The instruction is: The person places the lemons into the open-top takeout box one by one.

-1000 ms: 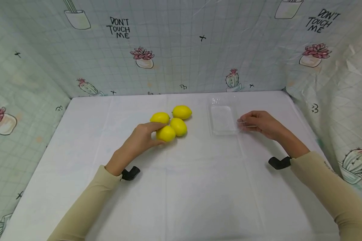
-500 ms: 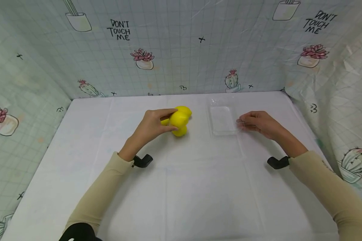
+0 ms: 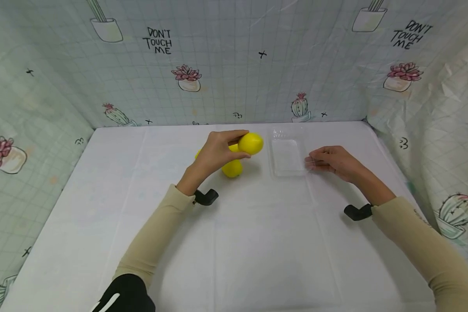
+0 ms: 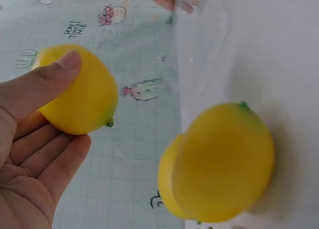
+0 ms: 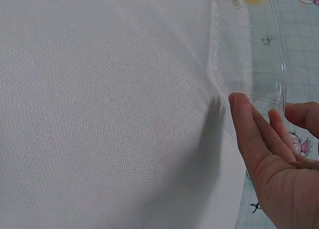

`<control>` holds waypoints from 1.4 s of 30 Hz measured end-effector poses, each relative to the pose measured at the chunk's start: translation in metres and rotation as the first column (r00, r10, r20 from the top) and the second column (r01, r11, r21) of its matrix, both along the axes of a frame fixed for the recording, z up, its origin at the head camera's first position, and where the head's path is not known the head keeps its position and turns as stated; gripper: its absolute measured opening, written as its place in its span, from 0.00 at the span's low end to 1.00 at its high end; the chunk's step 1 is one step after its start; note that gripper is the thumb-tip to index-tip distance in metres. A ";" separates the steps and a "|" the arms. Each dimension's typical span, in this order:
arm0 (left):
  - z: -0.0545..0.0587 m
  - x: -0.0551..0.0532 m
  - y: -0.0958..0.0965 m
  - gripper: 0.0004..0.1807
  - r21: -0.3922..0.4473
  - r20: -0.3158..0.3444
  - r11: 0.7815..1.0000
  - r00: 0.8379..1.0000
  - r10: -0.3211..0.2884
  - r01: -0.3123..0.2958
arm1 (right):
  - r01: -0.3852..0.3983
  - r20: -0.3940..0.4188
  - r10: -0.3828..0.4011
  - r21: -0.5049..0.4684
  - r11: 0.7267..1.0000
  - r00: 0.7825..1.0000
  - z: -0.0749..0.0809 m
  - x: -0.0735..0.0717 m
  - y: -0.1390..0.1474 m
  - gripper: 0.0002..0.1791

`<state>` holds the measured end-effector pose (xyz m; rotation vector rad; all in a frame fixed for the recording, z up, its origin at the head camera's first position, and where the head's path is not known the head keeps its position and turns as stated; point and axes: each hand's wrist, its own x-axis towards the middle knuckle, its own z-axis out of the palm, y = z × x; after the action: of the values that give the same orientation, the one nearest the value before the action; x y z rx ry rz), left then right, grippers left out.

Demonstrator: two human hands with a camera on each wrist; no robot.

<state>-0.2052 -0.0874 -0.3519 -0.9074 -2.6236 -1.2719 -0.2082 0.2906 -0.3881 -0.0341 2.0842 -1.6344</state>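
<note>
A yellow lemon is pinched between the thumb and fingertips of my left hand, raised off the table. In the left wrist view this lemon shows its green stem end. Below the hand another lemon rests on the table; two more are mostly hidden behind the hand. A clear plastic tray lies just right of the held lemon. My right hand holds the tray's right rim, thumb above and fingers against the outer side, as the right wrist view shows.
White cloth covers the table. Behind it and at both sides hangs a patterned curtain with cactus drawings. The table's back edge runs just behind the tray. A black strap piece juts from the left wrist, another from the right.
My left hand has picked up the nearest lemon from the group and carried it up and right toward the tray. The right hand has stayed at the tray's rim.
</note>
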 end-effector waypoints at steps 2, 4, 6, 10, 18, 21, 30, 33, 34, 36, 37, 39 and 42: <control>0.003 -0.003 0.005 0.36 0.014 0.005 1.000 1.000 0.002 -0.002 | -0.002 -0.003 0.002 -0.006 1.000 1.000 0.000 0.000 0.000 0.27; 0.007 -0.006 0.010 0.35 0.030 0.009 1.000 1.000 0.001 -0.001 | -0.003 -0.008 0.003 -0.008 1.000 1.000 -0.001 0.000 0.000 0.27; 0.009 -0.009 0.015 0.35 0.047 0.018 0.999 1.000 -0.001 0.000 | 0.002 -0.008 -0.002 -0.011 1.000 1.000 -0.001 0.000 0.000 0.26; 0.014 -0.012 0.025 0.35 0.099 0.053 0.995 0.999 -0.010 0.005 | 0.006 -0.003 -0.006 0.005 1.000 1.000 -0.002 0.000 -0.001 0.26; 0.027 -0.016 0.047 0.33 0.141 0.084 0.990 0.996 -0.007 -0.005 | 0.019 0.025 -0.021 0.069 0.997 0.999 0.000 0.001 -0.004 0.27; 0.029 -0.020 0.052 0.33 0.164 0.075 0.986 0.997 0.003 -0.015 | 0.020 0.028 -0.022 0.079 0.997 0.999 0.000 0.001 -0.004 0.27; 0.025 -0.043 0.066 0.33 0.187 0.141 0.977 0.987 0.074 -0.100 | 0.004 0.014 -0.005 0.060 0.998 1.000 0.001 0.001 -0.004 0.27; 0.018 -0.052 0.073 0.34 0.225 0.172 0.969 0.983 0.063 -0.101 | 0.003 0.015 -0.004 0.050 0.999 1.000 0.002 0.002 -0.004 0.27; 0.016 -0.055 0.076 0.34 0.238 0.184 0.966 0.981 0.055 -0.099 | 0.004 0.017 -0.005 0.050 0.999 1.000 0.002 0.002 -0.004 0.27; 0.012 -0.060 0.081 0.34 0.262 0.204 0.961 0.978 0.036 -0.090 | 0.009 0.021 -0.010 0.051 0.999 1.000 0.002 0.002 -0.003 0.27; 0.010 -0.062 0.083 0.34 0.272 0.210 0.959 0.977 0.026 -0.084 | 0.011 0.023 -0.013 0.054 0.998 1.000 0.001 0.002 -0.003 0.28; 0.007 -0.067 0.089 0.33 0.285 0.225 0.955 0.974 0.011 -0.077 | 0.011 0.027 -0.012 0.058 0.998 1.000 0.002 0.001 -0.003 0.28; 0.002 -0.074 0.096 0.33 0.287 0.241 0.956 0.970 -0.010 -0.061 | 0.005 0.030 -0.007 0.060 0.998 1.000 0.001 0.000 -0.004 0.28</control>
<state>-0.2791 0.0085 -0.3495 -0.7071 -2.5004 -1.8053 -0.2079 0.2871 -0.3868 0.0166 2.1106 -1.5657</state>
